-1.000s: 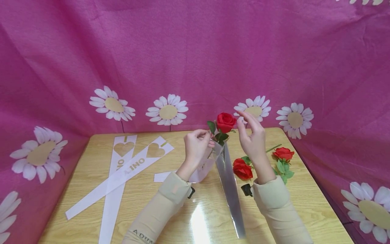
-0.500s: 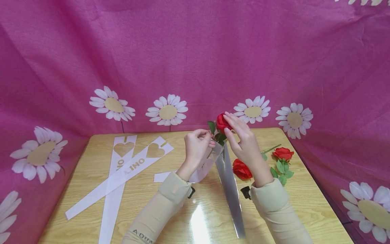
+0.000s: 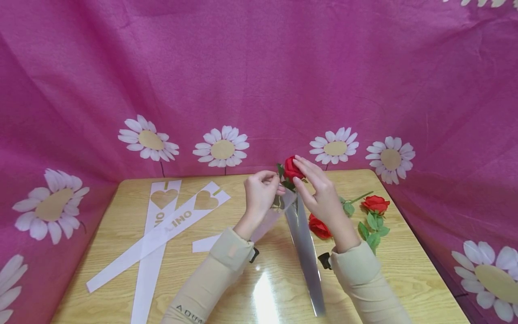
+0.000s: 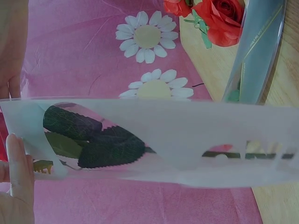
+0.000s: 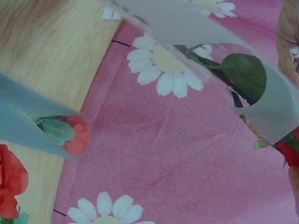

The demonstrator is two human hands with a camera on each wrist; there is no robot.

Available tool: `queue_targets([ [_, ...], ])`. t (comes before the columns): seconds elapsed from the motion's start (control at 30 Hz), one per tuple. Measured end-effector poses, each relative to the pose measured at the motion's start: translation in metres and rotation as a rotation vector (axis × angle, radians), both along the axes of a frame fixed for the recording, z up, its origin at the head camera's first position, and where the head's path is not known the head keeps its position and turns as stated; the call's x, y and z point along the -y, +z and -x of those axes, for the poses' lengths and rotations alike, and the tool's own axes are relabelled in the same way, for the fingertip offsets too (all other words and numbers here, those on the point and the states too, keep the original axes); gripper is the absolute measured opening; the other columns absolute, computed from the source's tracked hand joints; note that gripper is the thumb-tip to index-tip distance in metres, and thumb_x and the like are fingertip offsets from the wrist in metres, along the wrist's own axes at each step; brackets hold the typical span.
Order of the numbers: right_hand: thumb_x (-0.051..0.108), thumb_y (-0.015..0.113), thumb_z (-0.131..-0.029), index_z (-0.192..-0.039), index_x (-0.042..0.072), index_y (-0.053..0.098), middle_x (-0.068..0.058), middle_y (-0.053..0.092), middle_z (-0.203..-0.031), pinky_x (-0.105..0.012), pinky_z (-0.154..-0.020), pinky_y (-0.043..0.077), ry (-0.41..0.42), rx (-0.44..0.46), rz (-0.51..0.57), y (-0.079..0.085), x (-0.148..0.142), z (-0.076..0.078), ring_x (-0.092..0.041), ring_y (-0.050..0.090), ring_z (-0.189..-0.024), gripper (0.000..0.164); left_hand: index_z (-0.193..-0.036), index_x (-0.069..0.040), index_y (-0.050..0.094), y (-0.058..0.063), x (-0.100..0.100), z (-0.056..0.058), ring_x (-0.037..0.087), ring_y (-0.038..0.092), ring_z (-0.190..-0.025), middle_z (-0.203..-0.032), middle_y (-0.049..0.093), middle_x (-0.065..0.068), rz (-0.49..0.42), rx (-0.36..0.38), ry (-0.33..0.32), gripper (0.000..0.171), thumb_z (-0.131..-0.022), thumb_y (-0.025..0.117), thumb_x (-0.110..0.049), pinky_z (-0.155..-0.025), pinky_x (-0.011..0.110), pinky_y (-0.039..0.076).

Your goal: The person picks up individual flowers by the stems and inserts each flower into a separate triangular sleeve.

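My left hand (image 3: 261,191) pinches the mouth of a white translucent flower sleeve (image 4: 224,123), which is held up off the table. Inside it are the stem and dark green leaves (image 4: 117,147) of a red rose (image 3: 291,169), visible through a heart-shaped window in the left wrist view. The bloom stands out of the sleeve's mouth. My right hand (image 3: 323,193) has its fingers fairly straight against the bloom's right side, thumb apart below. In the right wrist view the bloom (image 5: 292,151) is cut off by the frame edge.
A grey sleeve (image 3: 305,256) with a rose (image 5: 77,135) in it lies between my arms. Two loose red roses lie right, one (image 3: 319,226) partly behind my right hand, one (image 3: 375,204) farther out. Two flat white sleeves (image 3: 158,261) cross at left. A daisy-print curtain (image 3: 259,81) surrounds the table.
My right hand has come left onto the bloom and moved it slightly down and left, deeper into the sleeve. The sleeve's lower end has shifted left. My left hand has stayed in place.
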State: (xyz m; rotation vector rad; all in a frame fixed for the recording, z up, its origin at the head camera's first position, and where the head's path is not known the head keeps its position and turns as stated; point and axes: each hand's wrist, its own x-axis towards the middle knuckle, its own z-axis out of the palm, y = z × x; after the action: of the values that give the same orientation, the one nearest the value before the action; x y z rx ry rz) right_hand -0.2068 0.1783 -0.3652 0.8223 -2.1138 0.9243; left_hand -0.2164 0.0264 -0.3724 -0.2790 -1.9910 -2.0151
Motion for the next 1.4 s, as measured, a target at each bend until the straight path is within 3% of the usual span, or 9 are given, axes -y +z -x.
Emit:
queue_targets([
  [0.43,0.014,0.059,-0.088,-0.128,0.005,0.053,-0.009,0.049,-0.133,-0.034,-0.103,0.034,0.014,0.086,-0.043,-0.010,0.002,-0.005,-0.023,0.045,-0.123,0.041,-0.084,0.014,0.064,0.002,0.001,0.000,0.028,0.064,-0.051,-0.064,0.064,0.024,0.005,-0.019,0.012,0.015,-0.082,0.052,0.005,-0.046,0.034,0.053],
  [0.83,0.016,0.061,-0.087,-0.127,0.005,0.053,-0.010,0.050,-0.133,-0.037,-0.101,0.037,0.011,0.097,-0.066,-0.017,0.006,-0.006,-0.024,0.046,-0.122,0.042,-0.083,0.014,0.065,0.004,0.003,-0.002,0.029,0.064,-0.051,-0.064,0.064,0.023,0.057,-0.079,0.042,0.015,-0.082,0.053,0.005,-0.045,0.028,0.052],
  [1.13,0.017,0.066,-0.083,-0.127,0.004,0.053,-0.011,0.051,-0.131,-0.040,-0.101,0.037,0.045,0.120,-0.109,-0.020,0.008,-0.006,-0.030,0.046,-0.121,0.048,-0.079,0.009,0.068,0.004,0.004,-0.001,0.021,0.064,-0.055,-0.066,0.066,0.016,0.193,-0.168,0.158,0.013,-0.078,0.057,0.002,-0.048,0.019,0.049],
  [1.4,0.011,0.070,-0.078,-0.123,0.002,0.057,-0.013,0.054,-0.127,-0.043,-0.098,0.039,0.045,0.097,-0.131,-0.024,0.010,-0.006,-0.030,0.050,-0.117,0.048,-0.081,0.012,0.066,0.005,0.004,-0.003,0.023,0.063,-0.048,-0.059,0.064,0.018,0.148,-0.177,0.097,0.014,-0.079,0.055,0.004,-0.045,0.020,0.050],
])
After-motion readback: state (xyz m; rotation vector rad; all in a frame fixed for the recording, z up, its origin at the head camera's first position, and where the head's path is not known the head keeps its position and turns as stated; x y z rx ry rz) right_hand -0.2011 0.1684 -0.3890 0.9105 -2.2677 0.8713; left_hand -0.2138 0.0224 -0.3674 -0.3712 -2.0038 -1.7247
